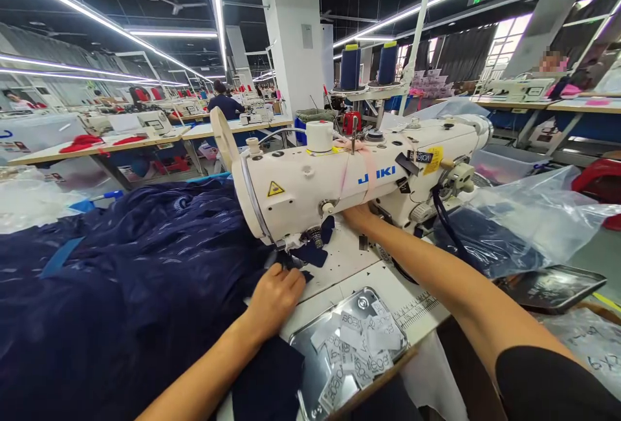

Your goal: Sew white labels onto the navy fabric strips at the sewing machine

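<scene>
We see the dark blue cloth [121, 266] in a big, loose heap at the left of the scene. Its right part reaches the sewing end of the white machine [291, 182]. Our left hand [277, 295] is at this part, palm down, with the fingers bent close together on the cloth; whether they pinch it, we cannot tell. Small dark blue pieces [313, 254] lie just beside, on the machine's bed [345, 264]. Our right hand [358, 215] reaches in below the machine's arm, and its fingers are hidden, so we cannot tell if it is open or holds something.

On the near side of the bed we have a metal tray [303, 343], and in it many printed labels [356, 350] lie one over another. A ruler [417, 308] is marked to the right of the tray. On the cloth, at the left, there is a blue strip [61, 257], and a blue pen [112, 194] is at its far edge. At the right we see a clear bag [548, 214] with something dark inside. Behind the machine stand two dark blue spools [350, 68], and farther at the left, a person [226, 103] in dark clothes is near other machines.
</scene>
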Motion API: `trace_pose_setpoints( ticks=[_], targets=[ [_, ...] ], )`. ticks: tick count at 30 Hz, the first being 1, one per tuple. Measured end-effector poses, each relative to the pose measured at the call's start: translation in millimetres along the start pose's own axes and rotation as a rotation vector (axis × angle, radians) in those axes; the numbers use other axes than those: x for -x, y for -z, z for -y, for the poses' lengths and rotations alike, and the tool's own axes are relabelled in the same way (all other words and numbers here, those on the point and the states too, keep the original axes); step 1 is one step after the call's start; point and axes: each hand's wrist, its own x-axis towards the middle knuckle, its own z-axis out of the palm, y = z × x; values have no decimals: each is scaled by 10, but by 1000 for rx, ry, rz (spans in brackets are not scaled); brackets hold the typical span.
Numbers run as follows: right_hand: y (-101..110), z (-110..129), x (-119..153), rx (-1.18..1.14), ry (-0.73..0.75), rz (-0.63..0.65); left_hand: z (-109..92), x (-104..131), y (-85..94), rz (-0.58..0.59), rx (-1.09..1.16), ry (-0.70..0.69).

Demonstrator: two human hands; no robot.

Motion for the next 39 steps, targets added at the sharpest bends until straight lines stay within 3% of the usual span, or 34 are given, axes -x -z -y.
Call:
trace_pose_setpoints(
  ticks=[3,8,9,13,15,18,22,25,32,39],
  targets=[
    [-7,-9,13,-80,-113,-106,-111,-4,-131,114,49,37],
    [80,82,352,-155,-249,-262,-57,168,-59,149,-40,-62],
    [109,123,463,-170,-222,-295,-43,200,-38,159,-58,-67],
    [187,408,898,-67,122,-424,-47,238,1,188,-80,-79],
    [171,621,1030,50,271,-379,-68,219,0,186,-81,-80],
    [88,937,1057,103,395,-183,-89,207,3,169,-86,-64],
    [-9,1160,886,-32,314,68,-84,284,45,124,-98,-24],
    [-32,1178,779,-168,257,168,-69,370,84,81,-117,15],
    [-94,1149,759,-356,208,177,-72,345,30,3,-124,-3],
    [-121,1146,756,-417,208,133,-90,311,-2,71,-109,-32]
  ],
)
